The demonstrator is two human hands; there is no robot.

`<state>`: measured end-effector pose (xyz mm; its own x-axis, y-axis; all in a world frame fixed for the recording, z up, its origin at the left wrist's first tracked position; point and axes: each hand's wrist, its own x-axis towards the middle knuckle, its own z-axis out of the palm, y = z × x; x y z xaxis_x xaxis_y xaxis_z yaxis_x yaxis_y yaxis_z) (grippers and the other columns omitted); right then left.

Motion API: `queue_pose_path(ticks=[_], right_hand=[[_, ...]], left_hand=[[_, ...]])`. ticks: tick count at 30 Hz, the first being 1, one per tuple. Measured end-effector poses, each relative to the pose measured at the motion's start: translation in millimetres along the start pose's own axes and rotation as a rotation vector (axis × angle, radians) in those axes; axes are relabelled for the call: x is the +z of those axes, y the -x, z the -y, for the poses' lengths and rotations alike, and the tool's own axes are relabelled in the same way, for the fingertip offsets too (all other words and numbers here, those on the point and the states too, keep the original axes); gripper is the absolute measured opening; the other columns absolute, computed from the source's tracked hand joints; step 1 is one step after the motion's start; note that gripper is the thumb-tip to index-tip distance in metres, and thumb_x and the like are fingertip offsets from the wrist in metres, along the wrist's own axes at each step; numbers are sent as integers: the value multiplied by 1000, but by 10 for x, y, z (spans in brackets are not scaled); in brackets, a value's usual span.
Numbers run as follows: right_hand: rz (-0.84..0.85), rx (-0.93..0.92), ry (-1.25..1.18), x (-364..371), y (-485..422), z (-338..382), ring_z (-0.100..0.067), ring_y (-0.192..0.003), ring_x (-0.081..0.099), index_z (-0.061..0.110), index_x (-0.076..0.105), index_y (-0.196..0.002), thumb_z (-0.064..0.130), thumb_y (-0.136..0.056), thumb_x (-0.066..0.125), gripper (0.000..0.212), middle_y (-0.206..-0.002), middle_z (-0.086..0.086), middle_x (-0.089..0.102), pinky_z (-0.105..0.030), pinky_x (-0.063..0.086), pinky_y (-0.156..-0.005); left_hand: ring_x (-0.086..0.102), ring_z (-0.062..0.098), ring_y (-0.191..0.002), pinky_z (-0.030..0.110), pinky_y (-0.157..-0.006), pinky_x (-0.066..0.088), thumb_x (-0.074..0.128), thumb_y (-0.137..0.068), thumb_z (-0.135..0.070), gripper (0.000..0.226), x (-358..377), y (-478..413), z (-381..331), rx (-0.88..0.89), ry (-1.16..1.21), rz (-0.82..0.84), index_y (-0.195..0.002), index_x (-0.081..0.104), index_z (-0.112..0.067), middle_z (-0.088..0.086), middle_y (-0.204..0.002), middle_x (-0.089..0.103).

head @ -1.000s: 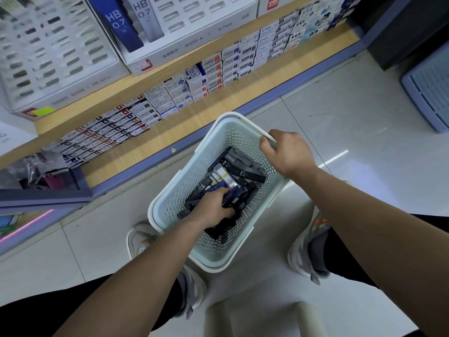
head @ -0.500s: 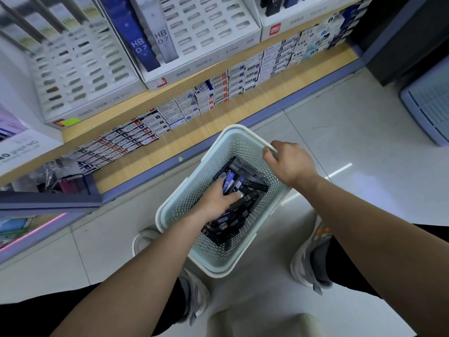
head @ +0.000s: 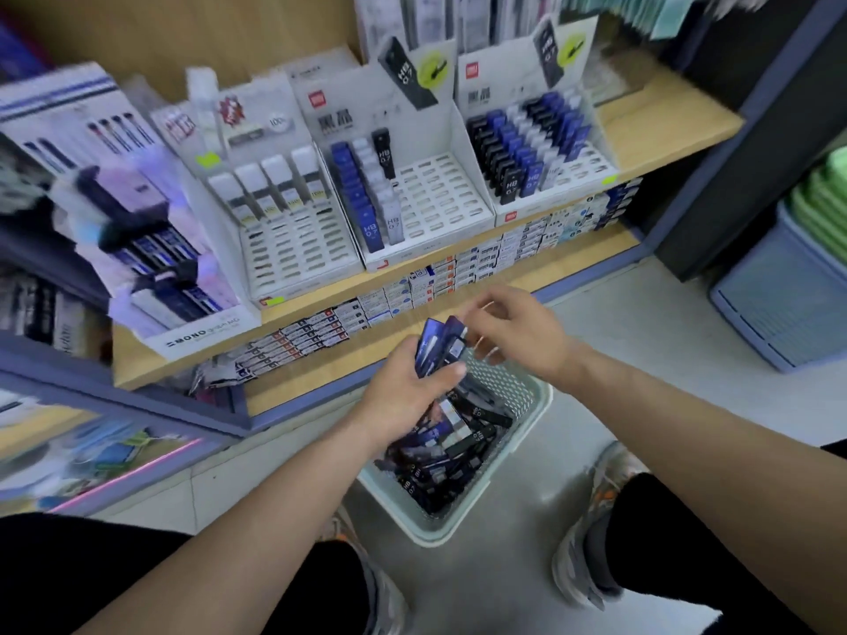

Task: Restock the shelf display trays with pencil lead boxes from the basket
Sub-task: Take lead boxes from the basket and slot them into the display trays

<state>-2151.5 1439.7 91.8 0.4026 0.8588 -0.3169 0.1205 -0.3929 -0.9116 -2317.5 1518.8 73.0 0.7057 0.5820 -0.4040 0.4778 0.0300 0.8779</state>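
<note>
**Left grip [head: 403, 396] holds a bunch of boxes [head: 435, 346] above the basket [head: 531, 405]**

Its fingers and thumb curl round several dark blue boxes, raised just over the basket's far end. The right grip [head: 518, 336] hovers beside their upper ends with fingers loosely bent; blur hides whether it pinches one. A heap [head: 449, 456] of more boxes lies in the pale basket, which stands on the floor [head: 618, 323] between two shoes [head: 591, 543]. On the shelf [head: 664, 126] behind, the middle tray [head: 435, 199] has two filled rows at its left, and the right tray [head: 541, 144] is largely filled.
</note>
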Motion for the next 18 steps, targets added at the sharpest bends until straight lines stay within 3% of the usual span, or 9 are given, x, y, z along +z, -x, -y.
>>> queue_pose_path(ticks=[2, 6, 11, 18], right_hand=[[67, -27, -53, 14, 165, 279, -18, -63, 66, 12, 60, -101, 31, -90, 72, 25, -84, -13, 71, -33, 55, -60], [132, -84, -107, -28, 450, 697, -20, -61, 66, 10, 58, -101, 13, -88, 74, 21, -76, -14, 70, -34, 59, -62], [54, -186, -12, -61, 572, 853, -18, -49, 61, 11, 60, -95, 14, -90, 71, 12, -64, -3, 62, -30, 52, -47], [-46, -139, -215, -179, 403, 657, -24, -66, 64, 3, 67, -89, 4, -89, 69, 3, -81, -12, 66, -37, 59, -69]], left_hand=[[53, 12, -50, 22, -45, 44, 69, -94, -29, 31, -57, 175, -242, 42, -12, 5, -117, 52, -17, -2, -70, 53], [55, 15, -54, 24, -48, 45, 68, -93, -32, 26, -179, 485, -576, 108, 12, 60, -115, 54, -26, -1, -69, 56], [58, 13, -50, 22, -44, 42, 59, -97, -36, 24, -296, 655, -716, 83, 112, 11, -114, 56, -19, -8, -62, 56], [49, 8, -40, 20, -41, 35, 55, -100, -36, 26, -368, 537, -638, -37, 168, -76, -111, 58, -13, -12, -53, 62]])
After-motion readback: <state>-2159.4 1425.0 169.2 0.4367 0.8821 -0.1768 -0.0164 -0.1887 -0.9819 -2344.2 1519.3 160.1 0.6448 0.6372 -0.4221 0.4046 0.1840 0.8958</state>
